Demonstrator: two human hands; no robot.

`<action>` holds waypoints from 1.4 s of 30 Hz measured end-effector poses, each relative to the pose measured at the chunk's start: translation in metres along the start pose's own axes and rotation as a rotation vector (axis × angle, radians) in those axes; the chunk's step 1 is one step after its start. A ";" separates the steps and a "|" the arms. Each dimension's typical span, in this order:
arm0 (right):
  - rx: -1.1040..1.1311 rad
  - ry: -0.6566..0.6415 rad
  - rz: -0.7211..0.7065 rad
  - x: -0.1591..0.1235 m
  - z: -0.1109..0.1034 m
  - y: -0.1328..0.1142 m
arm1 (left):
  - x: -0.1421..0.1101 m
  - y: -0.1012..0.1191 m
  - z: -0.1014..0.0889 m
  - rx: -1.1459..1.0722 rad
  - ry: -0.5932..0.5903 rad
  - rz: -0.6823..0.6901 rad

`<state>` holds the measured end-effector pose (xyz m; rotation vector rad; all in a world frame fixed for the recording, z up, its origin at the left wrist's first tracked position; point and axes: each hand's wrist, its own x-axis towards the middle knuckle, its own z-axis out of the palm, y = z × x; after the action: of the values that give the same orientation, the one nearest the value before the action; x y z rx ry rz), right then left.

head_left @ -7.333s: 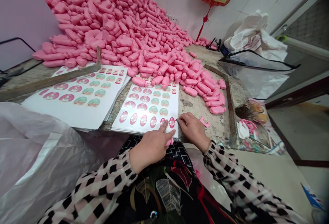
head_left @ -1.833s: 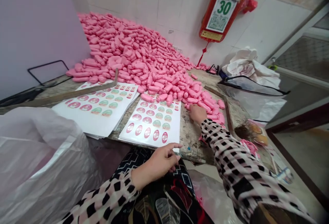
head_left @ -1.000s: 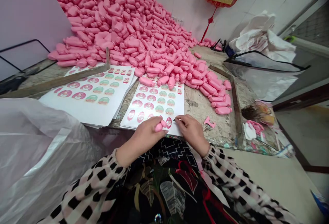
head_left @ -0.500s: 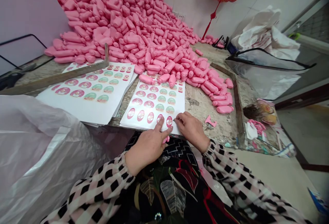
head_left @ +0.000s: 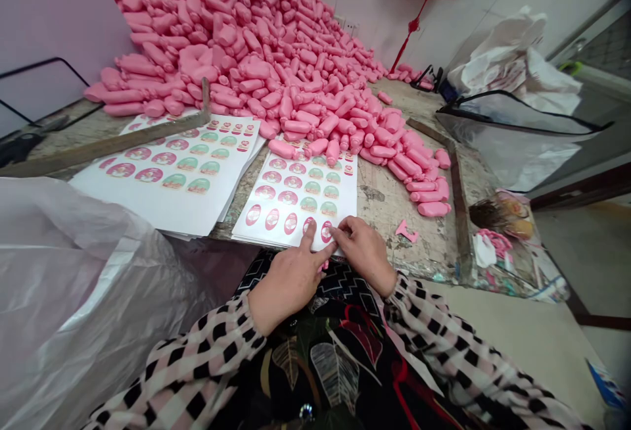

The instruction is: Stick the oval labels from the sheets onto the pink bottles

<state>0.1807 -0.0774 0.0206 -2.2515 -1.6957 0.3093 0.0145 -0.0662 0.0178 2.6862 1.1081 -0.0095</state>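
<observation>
A sheet of stickers [head_left: 256, 236] lies at the table's front edge, with pink and green labels in rows. My left hand [head_left: 290, 279] rests over its lower right corner, index finger stretched onto the paper. Its other fingers curl around a small pink plastic piece [head_left: 323, 265], mostly hidden under the palm. My right hand [head_left: 365, 249] is closed in a pinch, fingertips at the right edge of the last pink oval sticker [head_left: 326, 231]. Whatever is between those fingertips is too small to make out.
A big heap of pink plastic bottles [head_left: 296, 81] covers the back of the table and overlaps the sheet's top. More sticker sheets [head_left: 148, 203] lie left under a wooden strip [head_left: 108, 148]. A pink trigger-shaped piece [head_left: 407, 231] lies right, near a wooden edge strip [head_left: 459, 219].
My right hand has moved slightly left, bringing its fingertips onto the oval sticker's edge. A thin dark tip seen at those fingers before is now hidden. My left hand has shifted slightly right.
</observation>
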 end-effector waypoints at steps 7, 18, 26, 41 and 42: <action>-0.235 0.036 -0.200 0.004 -0.026 -0.022 | -0.001 0.000 0.000 -0.032 0.008 -0.017; 0.533 0.139 0.002 0.007 -0.043 -0.002 | -0.002 -0.007 -0.021 -0.868 0.114 -0.073; 0.870 0.034 -0.090 -0.026 -0.038 -0.033 | 0.013 0.000 -0.031 -2.271 0.138 -0.439; 0.757 -0.027 -0.091 -0.028 -0.028 -0.035 | 0.015 0.005 -0.023 -2.266 0.189 -0.345; 0.748 -0.036 -0.088 -0.028 -0.027 -0.035 | 0.015 0.005 -0.023 -2.266 0.190 -0.340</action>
<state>0.1512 -0.0984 0.0581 -1.6186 -1.3682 0.8091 0.0267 -0.0547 0.0402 0.4618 0.6132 0.8286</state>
